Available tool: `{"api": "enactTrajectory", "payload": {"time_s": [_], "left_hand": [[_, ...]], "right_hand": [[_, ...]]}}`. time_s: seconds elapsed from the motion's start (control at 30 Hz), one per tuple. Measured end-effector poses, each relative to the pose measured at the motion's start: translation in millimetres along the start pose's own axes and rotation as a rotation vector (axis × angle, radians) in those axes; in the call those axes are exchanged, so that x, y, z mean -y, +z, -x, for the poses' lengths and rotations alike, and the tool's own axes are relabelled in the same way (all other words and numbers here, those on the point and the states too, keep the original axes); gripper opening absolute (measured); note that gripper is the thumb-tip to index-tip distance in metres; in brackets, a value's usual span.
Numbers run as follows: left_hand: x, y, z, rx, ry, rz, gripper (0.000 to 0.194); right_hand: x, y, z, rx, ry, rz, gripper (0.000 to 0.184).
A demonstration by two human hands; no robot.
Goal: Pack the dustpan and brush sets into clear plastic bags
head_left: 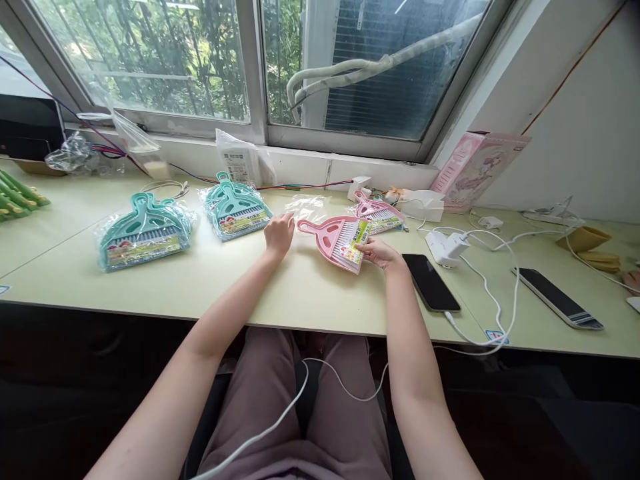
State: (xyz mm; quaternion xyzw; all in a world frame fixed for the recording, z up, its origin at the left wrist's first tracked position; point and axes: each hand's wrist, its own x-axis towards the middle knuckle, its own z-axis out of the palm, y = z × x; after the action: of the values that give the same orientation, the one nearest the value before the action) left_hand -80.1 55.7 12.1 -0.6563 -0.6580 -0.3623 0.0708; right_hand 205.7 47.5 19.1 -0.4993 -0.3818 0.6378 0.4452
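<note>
A pink mini dustpan [325, 241] with its brush and a green-and-white label lies tilted in front of me, its handle pointing left. My right hand [380, 253] grips its right side, thumb and fingers at the label. Just left of the handle, my left hand [279, 235] is closed, and I cannot make out what its fingers hold. A clear plastic bag [311, 207] lies crumpled behind the handle. Bagged teal dustpan sets [235, 210] sit beyond my left hand, with another teal stack [145, 233] farther left. Behind the held one rests a bagged pink set [377, 212].
A black phone [431, 281] on a white cable lies right of my right forearm, near a white charger [447, 248]. A second phone [560, 298] is farther right. A pink box [477, 170] stands by the window. Loose cables cross the table's right side [467, 333].
</note>
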Motion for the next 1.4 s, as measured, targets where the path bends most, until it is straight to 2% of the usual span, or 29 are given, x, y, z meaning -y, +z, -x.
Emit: {"api": "enactTrajectory", "payload": {"time_s": [0.3,0.63,0.77,0.9,0.97,1.1,1.2,1.33,1.4], "left_hand": [[-16.2,2.9,6.2,-0.004,0.176,0.206,0.04],[-10.6,-0.5,2.3,-0.18,0.179,0.317,0.033],[-13.9,-4.0,6.2,-0.2,0.24,0.342,0.032],[-17.0,-2.4,10.5,-0.137,0.299,0.339,0.03],[-17.4,-0.3,10.9,-0.131,0.316,0.363,0.029],[-14.7,2.6,8.0,-0.199,0.308,0.442,0.029],[-13.4,3.6,7.4,-0.201,0.323,0.484,0.031],[-20.1,5.8,15.4,-0.174,0.296,0.404,0.041],[-24.5,7.3,19.3,-0.262,0.267,0.368,0.05]], "right_hand": [[-1.3,8.9,-7.5,-0.157,-0.122,-0.123,0.032],[-2.2,28.6,-0.4,-0.005,-0.085,-0.067,0.029],[-5.1,29.0,-7.9,-0.094,-0.112,-0.162,0.028],[-10.8,29.9,-17.6,-0.202,-0.163,-0.312,0.026],[-13.0,32.3,-18.7,-0.178,-0.168,-0.326,0.028],[-13.8,42.9,-12.9,-0.022,-0.157,-0.268,0.036],[-13.5,53.3,-8.2,0.036,-0.221,-0.273,0.037],[-13.0,60.4,-7.9,-0.081,-0.339,-0.377,0.032],[-12.5,59.0,-9.1,-0.134,-0.367,-0.428,0.033]]}}
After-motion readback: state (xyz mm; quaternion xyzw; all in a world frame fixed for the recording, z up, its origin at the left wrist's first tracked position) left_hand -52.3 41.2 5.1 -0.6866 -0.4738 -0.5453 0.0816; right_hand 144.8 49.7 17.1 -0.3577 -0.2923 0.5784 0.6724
